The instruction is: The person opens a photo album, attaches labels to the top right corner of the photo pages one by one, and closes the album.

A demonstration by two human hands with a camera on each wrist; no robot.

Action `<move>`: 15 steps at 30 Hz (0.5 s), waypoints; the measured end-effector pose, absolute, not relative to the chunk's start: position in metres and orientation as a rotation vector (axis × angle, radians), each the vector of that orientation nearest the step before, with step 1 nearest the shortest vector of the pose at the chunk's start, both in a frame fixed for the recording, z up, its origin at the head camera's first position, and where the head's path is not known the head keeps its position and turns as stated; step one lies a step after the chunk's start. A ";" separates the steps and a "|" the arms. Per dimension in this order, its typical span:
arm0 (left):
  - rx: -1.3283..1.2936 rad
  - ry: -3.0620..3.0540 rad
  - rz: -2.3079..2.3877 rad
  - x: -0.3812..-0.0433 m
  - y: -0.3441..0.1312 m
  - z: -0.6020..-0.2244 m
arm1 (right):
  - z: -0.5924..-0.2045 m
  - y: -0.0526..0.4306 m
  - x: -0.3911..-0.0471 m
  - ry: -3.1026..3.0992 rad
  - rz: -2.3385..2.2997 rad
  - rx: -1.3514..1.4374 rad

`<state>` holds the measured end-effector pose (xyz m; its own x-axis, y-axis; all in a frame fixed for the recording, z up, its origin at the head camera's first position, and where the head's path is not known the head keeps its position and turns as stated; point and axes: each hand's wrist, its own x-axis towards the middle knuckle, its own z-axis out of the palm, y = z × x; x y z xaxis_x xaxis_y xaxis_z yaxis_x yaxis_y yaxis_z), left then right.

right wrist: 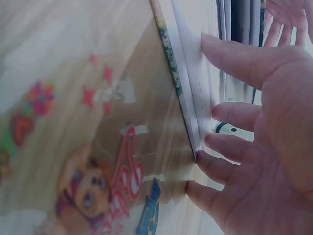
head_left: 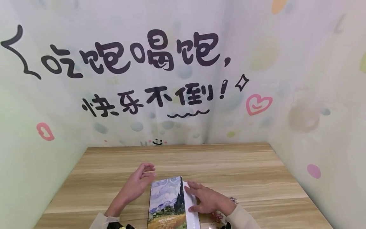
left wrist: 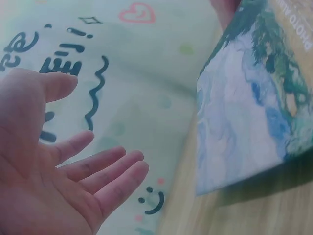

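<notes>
A photo album [head_left: 167, 203] with a painted landscape cover lies on the table, its near end cut off by the head view's lower edge. White pages [head_left: 192, 206] show beyond the cover along its right side. My right hand [head_left: 207, 198] touches these pages, its thumb and fingertips spread along them in the right wrist view. To the left of the album my left hand [head_left: 137, 183] is raised, palm toward it, holding nothing. The left wrist view has this hand's fingers [left wrist: 115, 171] loosely extended, apart from the cover.
A clear plastic sheet or bag [right wrist: 102, 147] with colourful cartoon prints lies to the right of the album, partly under my right forearm. The wooden table [head_left: 243, 168] meets a patterned white curtain [head_left: 183, 127] at the back and sides.
</notes>
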<state>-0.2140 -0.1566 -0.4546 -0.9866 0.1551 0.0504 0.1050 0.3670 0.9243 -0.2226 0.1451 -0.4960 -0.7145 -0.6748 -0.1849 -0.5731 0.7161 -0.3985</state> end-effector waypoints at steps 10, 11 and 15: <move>0.489 2.627 1.483 -0.226 -0.131 -0.477 | -0.498 0.146 -0.223 2.620 -0.455 -0.983; 0.502 2.641 1.448 -0.227 -0.129 -0.479 | -0.498 0.146 -0.223 2.621 -0.453 -0.983; 0.536 2.670 1.346 -0.226 -0.124 -0.482 | -0.497 0.147 -0.222 2.622 -0.452 -0.991</move>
<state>-0.2262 -0.1244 -0.4822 -0.9326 0.3549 0.0649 0.2632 0.5463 0.7952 -0.2222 0.1469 -0.4974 -0.7167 -0.6772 -0.1664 -0.5826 0.7126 -0.3909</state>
